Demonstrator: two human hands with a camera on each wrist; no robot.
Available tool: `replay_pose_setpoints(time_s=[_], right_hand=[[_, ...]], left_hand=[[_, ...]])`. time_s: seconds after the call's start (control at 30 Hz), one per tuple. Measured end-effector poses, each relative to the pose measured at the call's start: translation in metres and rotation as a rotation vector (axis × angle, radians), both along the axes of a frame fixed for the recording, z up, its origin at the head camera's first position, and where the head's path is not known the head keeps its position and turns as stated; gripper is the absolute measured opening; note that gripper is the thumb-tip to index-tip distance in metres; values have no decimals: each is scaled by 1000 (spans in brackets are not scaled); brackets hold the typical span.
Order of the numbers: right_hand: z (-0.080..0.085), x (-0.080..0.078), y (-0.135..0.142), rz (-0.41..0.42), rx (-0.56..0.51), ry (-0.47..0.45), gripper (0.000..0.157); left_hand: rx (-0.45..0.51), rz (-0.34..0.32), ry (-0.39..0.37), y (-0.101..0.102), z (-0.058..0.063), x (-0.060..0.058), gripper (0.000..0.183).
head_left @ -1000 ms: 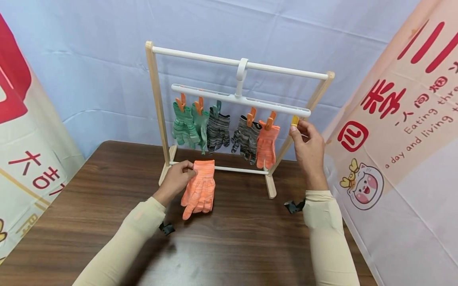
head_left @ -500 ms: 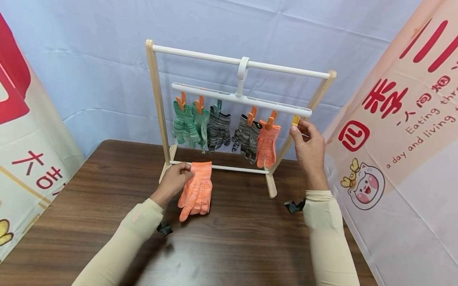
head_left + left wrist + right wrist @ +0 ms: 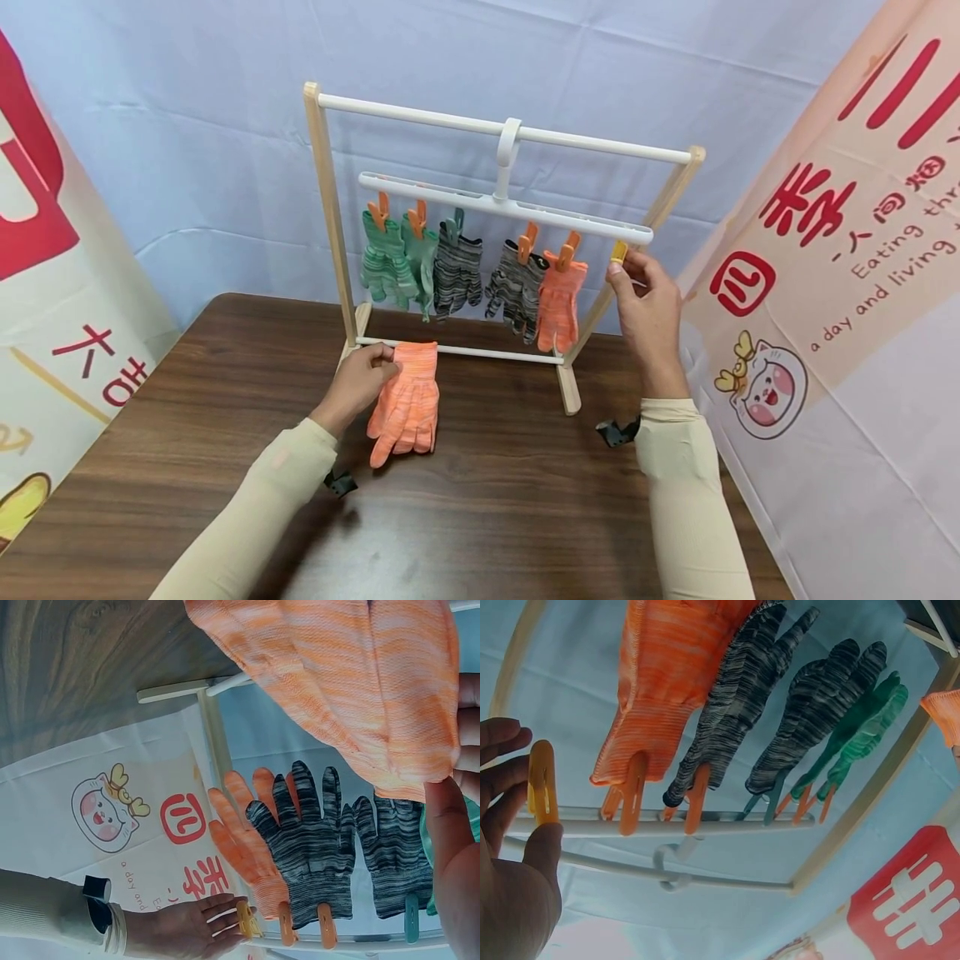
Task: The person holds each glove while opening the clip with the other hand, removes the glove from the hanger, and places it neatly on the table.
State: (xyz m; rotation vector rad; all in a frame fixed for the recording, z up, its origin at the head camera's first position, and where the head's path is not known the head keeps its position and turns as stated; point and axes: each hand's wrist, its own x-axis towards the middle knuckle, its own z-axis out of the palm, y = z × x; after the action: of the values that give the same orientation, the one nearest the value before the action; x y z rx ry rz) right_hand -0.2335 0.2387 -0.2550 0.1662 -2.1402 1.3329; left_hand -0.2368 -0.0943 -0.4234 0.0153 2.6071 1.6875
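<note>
**Orange glove (image 3: 408, 396) pinched by the left hand (image 3: 355, 385), yellow clip (image 3: 618, 252) by the right hand (image 3: 649, 308)**

The left hand's thumb (image 3: 448, 825) presses one face of the orange glove close to the edge of its cuff, with the other fingers (image 3: 469, 733) behind the fabric. Most of the cuff stretches away to the right of this grip. The rest of the glove hangs below it, glove fingertips pointing down; whether they touch the counter (image 3: 495, 517) I cannot tell.

The right hand grasps the yellow clip between thumb and fingers, the clip standing roughly upright at the right end of the white hanger (image 3: 435, 196). The pictures do not settle whether its jaws are spread.

Just left of the yellow clip, a second orange glove (image 3: 558, 308) hangs from an orange clip (image 3: 567, 250). Further left along the row come two grey-and-black gloves (image 3: 457, 271), one under an orange clip and one under a green clip (image 3: 455, 227), then two green gloves (image 3: 387, 267) under orange clips.

The hanger's hook (image 3: 507, 150) loops over the top bar (image 3: 412, 117) of a wooden-legged rack, which stands on the brown counter. Pale cloth (image 3: 210, 108) hangs behind, and a banner with a cartoon cat (image 3: 765, 396) is on the right.
</note>
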Motion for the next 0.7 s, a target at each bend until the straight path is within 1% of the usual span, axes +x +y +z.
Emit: replay_pose_setpoints(time_s=[0.17, 0.3, 0.5, 0.6, 0.7], right_hand=[[-1, 1, -2, -1, -1, 3, 34], [-2, 0, -1, 9, -16, 16, 33], [-2, -1, -1, 9, -9, 24, 33], [-4, -2, 0, 20, -25, 17, 33], [-4, -2, 0, 17, -18, 22, 33]], left_hand=[[9, -3, -19, -4, -4, 1, 15], [15, 16, -38, -7, -6, 0, 17], [-4, 31, -45, -11, -11, -1, 18], [-16, 25, -45, -14, -14, -1, 19], [-21, 23, -60, -16, -18, -2, 18]])
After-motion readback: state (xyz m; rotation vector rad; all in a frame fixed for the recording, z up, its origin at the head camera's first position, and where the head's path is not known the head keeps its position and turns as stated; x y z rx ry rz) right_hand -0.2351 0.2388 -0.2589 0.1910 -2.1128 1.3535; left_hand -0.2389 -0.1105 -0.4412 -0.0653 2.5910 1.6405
